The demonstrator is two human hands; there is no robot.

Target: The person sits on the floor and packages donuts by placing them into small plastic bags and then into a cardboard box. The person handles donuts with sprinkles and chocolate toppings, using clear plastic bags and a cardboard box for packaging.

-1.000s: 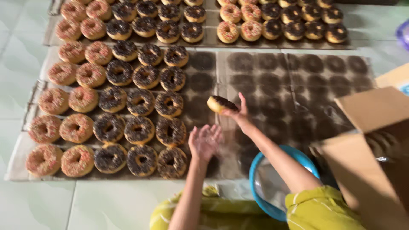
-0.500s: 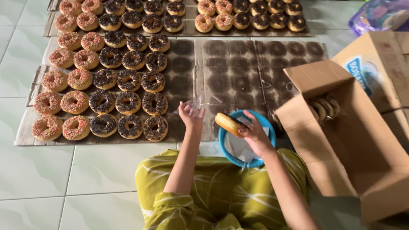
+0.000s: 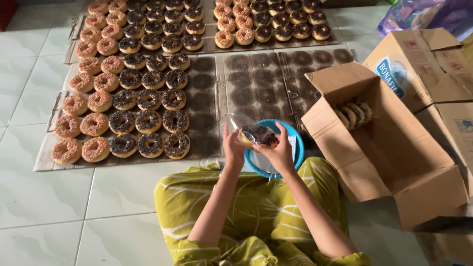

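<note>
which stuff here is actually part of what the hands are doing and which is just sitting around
In hand:
- chocolate doughnut, held by left hand and right hand
- clear plastic bag around it
- blue bowl beneath

Lying about:
- rows of doughnuts on cardboard sheets
- open cardboard box with some doughnuts inside
- second box
- purple bag

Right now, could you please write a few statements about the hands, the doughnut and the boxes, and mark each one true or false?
1. Both hands, left hand and right hand, hold a chocolate-sprinkled doughnut in a clear plastic bag. True.
2. The open cardboard box is empty. False: several wrapped doughnuts stand inside it.
3. A blue bowl lies beneath the hands. True.
4. Every doughnut on the cardboard sheets is chocolate-topped. False: the left columns carry pink-sprinkled doughnuts.
</note>
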